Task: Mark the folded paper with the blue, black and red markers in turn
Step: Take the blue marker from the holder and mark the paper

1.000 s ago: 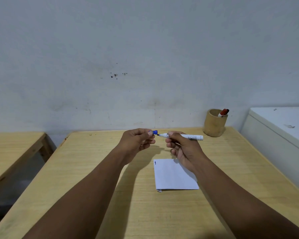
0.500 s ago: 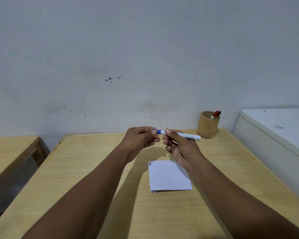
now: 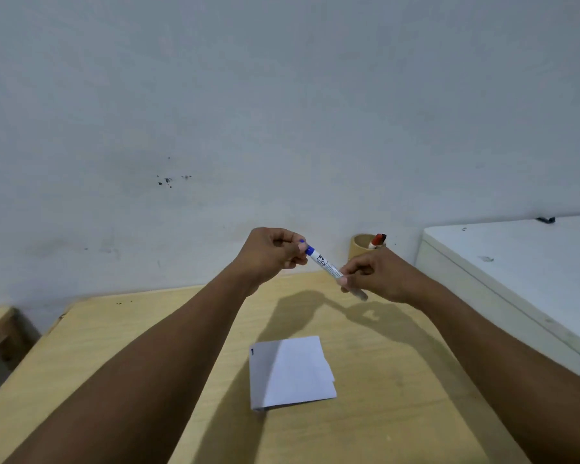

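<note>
- Your left hand (image 3: 275,251) is raised above the table (image 3: 114,329), its fingers curled and pinched on the blue-capped end of the blue marker (image 3: 327,265).
- Your right hand (image 3: 379,274) grips the other end of that marker, fingers wrapped round the white barrel; the tail of the barrel pokes out below your fingers.
- The marker runs on a slant between the two hands — blue end higher and to the left, the far end lower and to the right. A printed label shows on the barrel.
- The folded paper (image 3: 292,373) lies flat on the table below and nearer to you than the hands, touched by neither. A small dark "1" sits in its upper left corner, and part of it lies in your left arm's shadow.
- A round wooden cup (image 3: 360,246) stands at the back of the table by the wall, just behind your right hand. The red marker (image 3: 377,241) leans in it, cap up, with what looks like a dark cap close beside it — too small to tell what that is.
- A white cabinet (image 3: 516,262) stands to the right of the table.
</note>
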`<state>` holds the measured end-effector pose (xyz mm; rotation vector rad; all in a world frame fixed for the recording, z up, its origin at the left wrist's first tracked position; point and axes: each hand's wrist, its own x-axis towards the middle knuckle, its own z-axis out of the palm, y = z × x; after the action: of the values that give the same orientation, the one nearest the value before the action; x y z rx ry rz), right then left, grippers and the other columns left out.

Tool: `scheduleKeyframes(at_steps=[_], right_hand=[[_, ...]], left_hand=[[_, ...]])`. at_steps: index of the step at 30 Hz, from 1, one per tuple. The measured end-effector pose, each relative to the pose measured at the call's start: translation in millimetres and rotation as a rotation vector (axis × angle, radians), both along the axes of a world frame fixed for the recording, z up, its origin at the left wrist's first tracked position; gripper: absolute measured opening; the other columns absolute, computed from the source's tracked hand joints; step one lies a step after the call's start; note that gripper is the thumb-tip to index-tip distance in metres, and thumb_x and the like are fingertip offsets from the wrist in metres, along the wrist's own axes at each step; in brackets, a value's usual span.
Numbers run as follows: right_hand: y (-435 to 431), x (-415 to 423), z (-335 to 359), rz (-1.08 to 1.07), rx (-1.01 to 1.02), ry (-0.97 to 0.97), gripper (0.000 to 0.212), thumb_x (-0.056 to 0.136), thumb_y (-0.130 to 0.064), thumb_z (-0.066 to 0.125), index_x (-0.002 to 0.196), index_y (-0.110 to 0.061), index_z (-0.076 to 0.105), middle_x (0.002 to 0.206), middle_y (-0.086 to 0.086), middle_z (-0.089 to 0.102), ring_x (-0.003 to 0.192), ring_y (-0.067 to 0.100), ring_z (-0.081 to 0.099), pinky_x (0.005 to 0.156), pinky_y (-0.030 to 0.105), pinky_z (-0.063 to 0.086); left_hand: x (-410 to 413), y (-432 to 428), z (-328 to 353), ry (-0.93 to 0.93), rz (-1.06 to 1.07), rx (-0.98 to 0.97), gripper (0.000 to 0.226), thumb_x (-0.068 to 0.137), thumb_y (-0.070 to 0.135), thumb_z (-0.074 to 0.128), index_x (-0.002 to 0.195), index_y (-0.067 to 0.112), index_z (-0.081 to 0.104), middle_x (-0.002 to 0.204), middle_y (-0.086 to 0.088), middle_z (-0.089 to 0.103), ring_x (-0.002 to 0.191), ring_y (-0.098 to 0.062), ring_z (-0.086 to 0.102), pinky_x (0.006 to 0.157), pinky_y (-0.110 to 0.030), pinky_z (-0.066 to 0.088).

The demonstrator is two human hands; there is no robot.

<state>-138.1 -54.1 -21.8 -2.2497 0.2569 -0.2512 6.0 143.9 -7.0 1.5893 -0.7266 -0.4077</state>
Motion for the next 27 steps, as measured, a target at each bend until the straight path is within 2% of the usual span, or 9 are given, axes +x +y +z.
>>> scheduleKeyframes(at_steps=[2, 5, 7, 9, 11, 15, 18, 22, 27], right_hand=[[-23, 0, 5, -0.042, -0.097, 0.008, 0.009, 0.085, -0.025, 0.079, 0.083, -0.017, 0.078, 0.064, -0.007, 0.069, 0.060, 0.008, 0.056, 0.067, 0.026, 0.043], [-61, -2, 11, -0.119, -0.113, -0.049, 0.007, 0.084, -0.018, 0.079, 0.084, -0.012, 0.075, 0.074, 0.013, 0.071, 0.061, 0.016, 0.058, 0.066, 0.035, 0.047], [-84, -2, 14, -0.193, -0.071, -0.111, 0.010, 0.089, -0.014, 0.076, 0.090, -0.005, 0.072, 0.069, 0.001, 0.071, 0.061, 0.019, 0.058, 0.063, 0.037, 0.051], [-106, 0, 13, -0.276, 0.002, -0.176, 0.010, 0.092, -0.010, 0.072, 0.097, -0.002, 0.070, 0.069, -0.005, 0.067, 0.063, 0.020, 0.061, 0.061, 0.036, 0.055], [-125, 6, 9, -0.367, 0.091, -0.238, 0.014, 0.092, -0.007, 0.071, 0.105, -0.003, 0.069, 0.078, 0.005, 0.065, 0.071, 0.024, 0.067, 0.060, 0.033, 0.057], [-148, 26, -2, -0.474, 0.211, -0.347, 0.013, 0.091, -0.007, 0.071, 0.102, -0.012, 0.066, 0.096, 0.009, 0.073, 0.095, 0.029, 0.075, 0.077, 0.043, 0.064], [-156, 39, -8, -0.484, 0.220, -0.379, 0.014, 0.090, -0.009, 0.072, 0.096, -0.019, 0.065, 0.098, 0.008, 0.076, 0.095, 0.025, 0.076, 0.082, 0.046, 0.064], [-162, 51, -17, -0.466, 0.217, -0.347, 0.015, 0.087, -0.010, 0.075, 0.094, -0.021, 0.068, 0.095, 0.005, 0.077, 0.090, 0.020, 0.077, 0.083, 0.044, 0.064], [-162, 58, -28, -0.419, 0.127, -0.294, 0.010, 0.083, -0.023, 0.076, 0.091, -0.027, 0.072, 0.093, 0.001, 0.079, 0.091, 0.018, 0.075, 0.089, 0.042, 0.059]], left_hand=[[-1, -22, 6, -0.032, -0.025, 0.015, 0.015, 0.092, 0.004, 0.070, 0.103, -0.006, 0.071, 0.087, -0.016, 0.073, 0.077, -0.023, 0.072, 0.073, -0.029, 0.056], [-3, -57, 16, -0.030, -0.053, 0.013, 0.026, 0.089, 0.005, 0.072, 0.115, 0.000, 0.069, 0.096, -0.021, 0.076, 0.081, -0.023, 0.074, 0.074, -0.030, 0.057], [-2, -84, 19, -0.055, -0.053, 0.028, 0.036, 0.088, 0.010, 0.073, 0.123, 0.005, 0.065, 0.098, -0.016, 0.077, 0.085, -0.020, 0.074, 0.079, -0.032, 0.058], [4, -111, 17, -0.191, -0.023, 0.103, 0.040, 0.089, 0.016, 0.073, 0.127, 0.009, 0.064, 0.097, -0.006, 0.076, 0.090, -0.017, 0.072, 0.086, -0.035, 0.058], [10, -137, 11, -0.412, 0.005, 0.240, 0.043, 0.088, 0.023, 0.073, 0.129, 0.014, 0.065, 0.108, -0.002, 0.074, 0.100, -0.016, 0.069, 0.094, -0.034, 0.055], [12, -183, -1, -0.706, -0.070, 0.469, 0.053, 0.088, 0.038, 0.072, 0.136, 0.020, 0.060, 0.129, 0.000, 0.066, 0.118, -0.019, 0.060, 0.100, -0.039, 0.051], [13, -210, -6, -0.831, -0.079, 0.547, 0.043, 0.088, 0.041, 0.070, 0.126, 0.024, 0.068, 0.122, 0.002, 0.069, 0.113, -0.019, 0.063, 0.092, -0.042, 0.055], [19, -226, -11, -0.853, -0.065, 0.560, 0.020, 0.085, 0.036, 0.071, 0.099, 0.024, 0.079, 0.095, 0.004, 0.076, 0.087, -0.016, 0.068, 0.074, -0.040, 0.061], [34, -218, -11, -0.813, -0.006, 0.488, 0.019, 0.083, 0.037, 0.075, 0.097, 0.024, 0.079, 0.094, 0.006, 0.078, 0.088, -0.013, 0.070, 0.077, -0.038, 0.061]])
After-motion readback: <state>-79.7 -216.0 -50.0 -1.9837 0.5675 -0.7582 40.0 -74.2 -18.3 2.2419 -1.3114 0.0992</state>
